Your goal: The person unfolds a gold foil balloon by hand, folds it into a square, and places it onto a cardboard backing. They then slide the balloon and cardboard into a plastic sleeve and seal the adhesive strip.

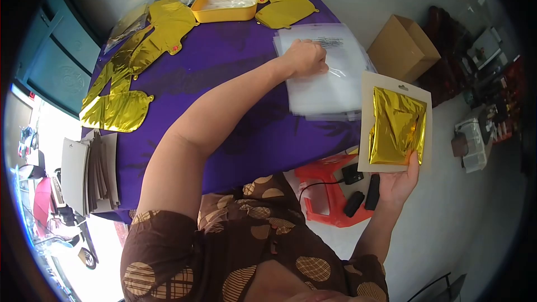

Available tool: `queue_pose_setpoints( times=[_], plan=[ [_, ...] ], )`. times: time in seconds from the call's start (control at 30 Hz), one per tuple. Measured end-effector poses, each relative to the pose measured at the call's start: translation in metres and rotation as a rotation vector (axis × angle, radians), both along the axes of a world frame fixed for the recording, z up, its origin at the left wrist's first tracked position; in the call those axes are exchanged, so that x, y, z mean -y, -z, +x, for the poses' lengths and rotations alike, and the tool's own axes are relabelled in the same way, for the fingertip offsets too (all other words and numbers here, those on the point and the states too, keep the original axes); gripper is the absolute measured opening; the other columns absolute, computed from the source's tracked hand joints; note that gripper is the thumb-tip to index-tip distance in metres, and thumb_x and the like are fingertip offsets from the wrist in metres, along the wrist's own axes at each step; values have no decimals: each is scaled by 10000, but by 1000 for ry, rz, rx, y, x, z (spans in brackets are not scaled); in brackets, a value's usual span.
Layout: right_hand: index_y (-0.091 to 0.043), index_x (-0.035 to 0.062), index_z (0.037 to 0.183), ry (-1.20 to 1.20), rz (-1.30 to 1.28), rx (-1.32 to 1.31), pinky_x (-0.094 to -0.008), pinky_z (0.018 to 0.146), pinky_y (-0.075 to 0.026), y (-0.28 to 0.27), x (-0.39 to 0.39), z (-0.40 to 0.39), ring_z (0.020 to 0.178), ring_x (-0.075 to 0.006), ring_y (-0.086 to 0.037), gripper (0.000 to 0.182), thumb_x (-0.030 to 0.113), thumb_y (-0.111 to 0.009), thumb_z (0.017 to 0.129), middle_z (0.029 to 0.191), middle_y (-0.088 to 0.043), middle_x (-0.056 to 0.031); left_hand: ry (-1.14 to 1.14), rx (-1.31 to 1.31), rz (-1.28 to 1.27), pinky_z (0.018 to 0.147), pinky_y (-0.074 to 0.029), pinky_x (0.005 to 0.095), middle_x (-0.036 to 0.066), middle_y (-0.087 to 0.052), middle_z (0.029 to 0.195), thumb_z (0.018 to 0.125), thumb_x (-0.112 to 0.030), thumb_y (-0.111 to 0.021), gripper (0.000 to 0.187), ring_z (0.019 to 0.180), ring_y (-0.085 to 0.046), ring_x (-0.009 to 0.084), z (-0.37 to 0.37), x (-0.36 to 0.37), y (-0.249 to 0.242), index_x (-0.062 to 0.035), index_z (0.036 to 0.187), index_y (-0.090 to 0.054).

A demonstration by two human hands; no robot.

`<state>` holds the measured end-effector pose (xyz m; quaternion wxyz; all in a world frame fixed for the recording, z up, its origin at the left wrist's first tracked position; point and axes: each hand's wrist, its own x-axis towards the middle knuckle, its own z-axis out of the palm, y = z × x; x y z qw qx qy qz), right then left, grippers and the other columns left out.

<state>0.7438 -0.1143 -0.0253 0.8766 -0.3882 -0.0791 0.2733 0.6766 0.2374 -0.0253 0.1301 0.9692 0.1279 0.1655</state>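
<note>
My left hand is closed, its fingers curled down against a stack of clear plastic bags. What the fingertips grip is hidden. Thin white lines, either straws or glare, show beside them. At the right, my right hand holds up a pale backing card by its lower edge, thumb in front. A folded gold foil balloon lies flat against that card, below its hang hole.
Gold foil balloons lie along the purple tablecloth. A yellow tray holds white sticks. Grey cards stand at the left edge. Beyond the right edge are a cardboard box and a red stool bearing black devices.
</note>
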Motion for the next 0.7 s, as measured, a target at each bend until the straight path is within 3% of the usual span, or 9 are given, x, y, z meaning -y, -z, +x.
queue_pose_setpoints(
  times=[0.1, 0.3, 0.43, 0.7],
  plan=[
    [-434, 48, 1428, -19, 53, 13, -477, 1027, -468, -2, 5, 0, 1246, -277, -552, 460, 326, -364, 1067, 1385, -542, -129, 32, 146, 14, 822, -465, 415, 116, -651, 953, 822, -236, -733, 205, 988, -620, 299, -4, 2, -12, -45, 825, -660],
    [-439, 55, 1435, -44, 191, 56, -471, 1053, -448, -5, 7, -5, 1268, -274, -532, 462, 317, -398, 1057, 1398, -532, -114, 26, 329, 374, 787, -440, 402, 100, -592, 859, 803, -174, -746, 194, 870, -598, 306, -91, 58, -85, -41, 803, -604],
    [-449, 29, 1417, -179, 200, 58, -457, 1047, -456, 0, -1, -15, 1251, -277, -548, 458, 311, -380, 1064, 1382, -547, -129, -160, 172, 451, 735, -422, 407, 106, -558, 824, 784, -131, -727, 195, 812, -572, 308, -179, 92, -89, -41, 779, -554],
    [-466, -8, 1386, -411, -73, 75, -432, 1019, -474, -1, -22, -60, 1223, -265, -564, 439, 264, -416, 1045, 1345, -559, -139, -462, -83, 42, 718, -481, 468, 166, -596, 841, 808, -129, -699, 184, 790, -615, 386, -296, 133, -27, -6, 807, -562]
  ],
)
